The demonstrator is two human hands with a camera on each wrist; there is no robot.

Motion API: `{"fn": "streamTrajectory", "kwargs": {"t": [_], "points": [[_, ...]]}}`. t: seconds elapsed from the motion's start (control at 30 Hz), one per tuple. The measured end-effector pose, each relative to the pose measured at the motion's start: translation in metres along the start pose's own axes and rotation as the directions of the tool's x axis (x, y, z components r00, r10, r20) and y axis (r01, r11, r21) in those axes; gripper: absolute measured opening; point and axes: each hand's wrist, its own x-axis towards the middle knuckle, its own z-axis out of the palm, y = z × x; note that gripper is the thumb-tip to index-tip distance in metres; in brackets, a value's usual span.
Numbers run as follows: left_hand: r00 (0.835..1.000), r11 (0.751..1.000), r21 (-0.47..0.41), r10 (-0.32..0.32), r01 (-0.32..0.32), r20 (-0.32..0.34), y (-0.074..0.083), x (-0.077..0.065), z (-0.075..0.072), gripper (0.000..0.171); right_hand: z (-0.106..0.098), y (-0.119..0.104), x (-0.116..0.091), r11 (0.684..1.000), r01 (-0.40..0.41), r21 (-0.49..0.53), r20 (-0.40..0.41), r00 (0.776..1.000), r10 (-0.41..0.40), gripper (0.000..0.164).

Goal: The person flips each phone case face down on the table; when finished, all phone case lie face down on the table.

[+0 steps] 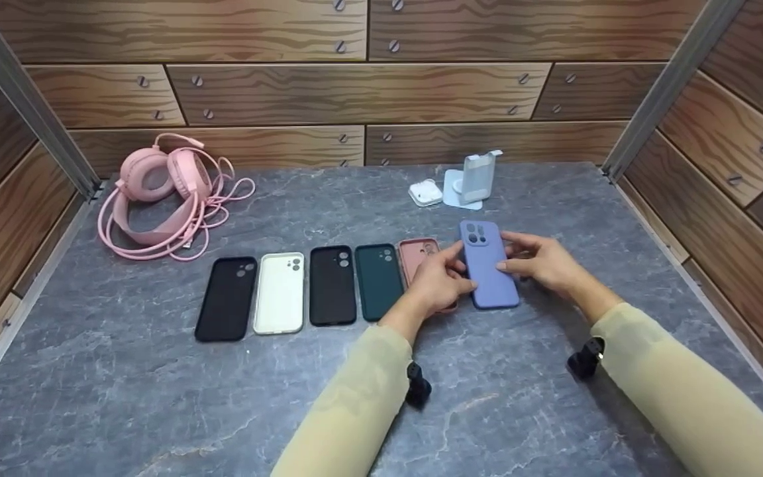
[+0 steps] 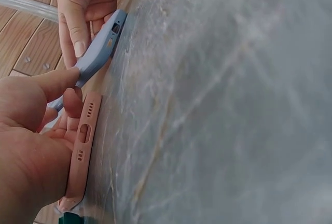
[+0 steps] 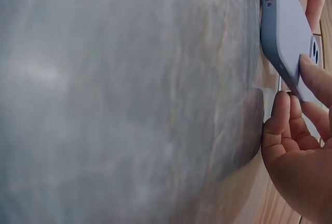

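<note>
A lavender-blue phone case (image 1: 489, 271) lies back up at the right end of a row of phone cases, its camera cutouts at the far end. My left hand (image 1: 436, 281) pinches its left edge, reaching over the pink phone case (image 1: 414, 255), which it partly hides. On the opposite edge, my right hand (image 1: 547, 265) holds the case between thumb and fingers. From the left wrist, the lavender-blue case (image 2: 98, 53) shows its port opening and looks slightly tilted beside the pink case (image 2: 83, 151). The right wrist view shows the right thumb on the case's (image 3: 290, 27) back.
Leftward in the row lie a dark green case (image 1: 379, 281), a black case (image 1: 332, 285), a white case (image 1: 279, 295) and another black case (image 1: 225, 299). Behind are pink headphones (image 1: 163, 192) with a coiled cable, a small white square case (image 1: 425, 192) and a light-blue stand (image 1: 477, 180).
</note>
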Motion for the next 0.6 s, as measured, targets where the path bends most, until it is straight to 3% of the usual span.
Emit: {"fn": "streamTrajectory", "kwargs": {"t": [0.37,0.6], "points": [[1.000,0.999,0.039,0.004,-0.003,-0.001,0.0015,0.0002,0.0011,0.083,-0.0046,0.0088,0.0019,0.999,0.051,0.001,0.025,0.998,-0.051,0.076],[0.999,0.995,0.098,-0.032,0.032,0.003,0.0021,0.0011,0.0023,0.081,-0.0056,0.0106,0.0005,1.000,0.026,0.001,0.052,0.998,-0.026,0.076]]}}
